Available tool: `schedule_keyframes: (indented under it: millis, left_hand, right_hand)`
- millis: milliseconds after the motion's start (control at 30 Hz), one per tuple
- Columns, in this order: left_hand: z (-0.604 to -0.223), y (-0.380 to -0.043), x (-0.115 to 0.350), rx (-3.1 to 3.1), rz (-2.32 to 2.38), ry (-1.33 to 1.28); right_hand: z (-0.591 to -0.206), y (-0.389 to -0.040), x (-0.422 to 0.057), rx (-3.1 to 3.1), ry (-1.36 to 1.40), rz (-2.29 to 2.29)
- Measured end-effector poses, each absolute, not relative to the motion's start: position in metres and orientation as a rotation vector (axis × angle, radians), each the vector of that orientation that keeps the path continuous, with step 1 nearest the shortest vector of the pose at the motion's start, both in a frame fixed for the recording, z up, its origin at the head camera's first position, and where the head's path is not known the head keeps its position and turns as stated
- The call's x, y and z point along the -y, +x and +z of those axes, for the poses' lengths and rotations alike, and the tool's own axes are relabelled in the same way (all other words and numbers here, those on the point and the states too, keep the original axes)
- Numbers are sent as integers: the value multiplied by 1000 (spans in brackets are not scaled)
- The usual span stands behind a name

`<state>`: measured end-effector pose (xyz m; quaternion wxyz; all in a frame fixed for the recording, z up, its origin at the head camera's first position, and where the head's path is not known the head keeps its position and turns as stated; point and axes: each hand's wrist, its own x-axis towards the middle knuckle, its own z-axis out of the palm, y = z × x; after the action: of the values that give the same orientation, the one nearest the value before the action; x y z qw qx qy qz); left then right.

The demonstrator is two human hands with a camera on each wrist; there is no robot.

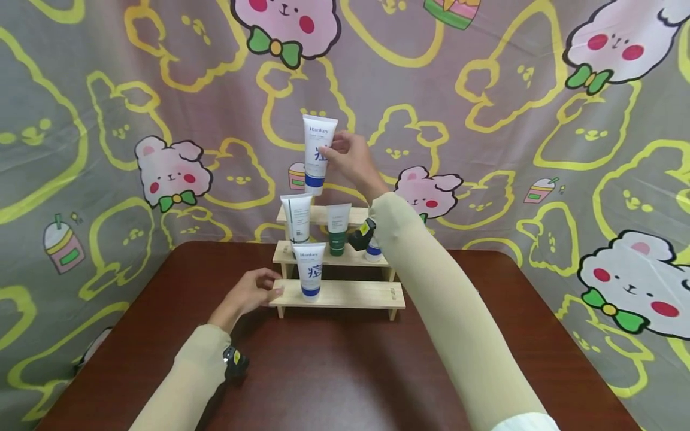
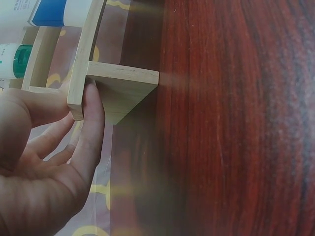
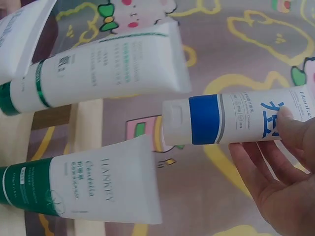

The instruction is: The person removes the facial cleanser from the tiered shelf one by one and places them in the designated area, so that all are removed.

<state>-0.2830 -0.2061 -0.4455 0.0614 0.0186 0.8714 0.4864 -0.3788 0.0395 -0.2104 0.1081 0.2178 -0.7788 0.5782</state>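
My right hand [image 1: 353, 158] grips a white squeeze tube [image 3: 204, 120] with a blue band, thumb on its printed front, holding it upright above the top step of a wooden tiered stand [image 1: 356, 294]. At the stand's left end, my left hand [image 1: 249, 294] pinches the lowest step, thumb above the board and a finger beneath it in the left wrist view. Another blue-banded tube [image 1: 311, 269] stands on that step. On the middle step stand a white tube with a green stripe [image 1: 297, 216], a green-and-white tube [image 1: 338, 230] and a blue-banded tube [image 1: 373, 251], partly hidden by my right wrist.
The stand rests on a dark reddish-brown table [image 1: 334, 359]. Behind it hangs a patterned cloth [image 1: 377, 84] with rabbit faces and yellow outlines. Each wrist wears a small black camera.
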Motion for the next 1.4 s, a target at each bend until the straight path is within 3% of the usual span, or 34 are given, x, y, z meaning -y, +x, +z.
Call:
schedule_keyframes:
  millis: [733, 1400]
  left_hand:
    - [-447, -280, 206, -2632, 1510, 80]
    - [-448, -282, 205, -2646, 1486, 47]
  right_hand:
    - [-162, -336, -72, 2287, 724, 1840]
    - [-171, -315, -107, 2424, 699, 1711]
